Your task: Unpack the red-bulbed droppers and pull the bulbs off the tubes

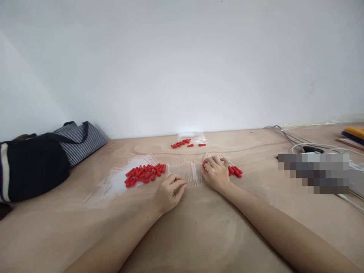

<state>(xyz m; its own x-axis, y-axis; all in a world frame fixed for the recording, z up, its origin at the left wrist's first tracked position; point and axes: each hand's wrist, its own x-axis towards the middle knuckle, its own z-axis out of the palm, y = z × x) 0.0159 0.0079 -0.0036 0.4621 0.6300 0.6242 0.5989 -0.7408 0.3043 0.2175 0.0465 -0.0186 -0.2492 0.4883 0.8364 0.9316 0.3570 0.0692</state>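
A row of thin clear glass dropper tubes (187, 170) lies side by side on the wooden table between my hands. My left hand (170, 191) rests at the near left end of the row, fingers curled and thumb close to the forefinger; what they pinch, if anything, is too small to make out. Over the right end of the row, my right hand (216, 172) is closed with a red rubber bulb (203, 164) at its fingertips. More red bulbs (235, 171) lie just right of that hand. A larger pile of red bulbs (142, 175) sits left of the tubes.
Clear plastic bags (113, 184) lie under and beside the left pile. Farther back are several red bulbs (180, 143) and another plastic bag (192, 135) near the wall. A black bag with a striped part (36, 167) stands at left. Cables (287, 137) and a blurred-out object (321, 170) are at right.
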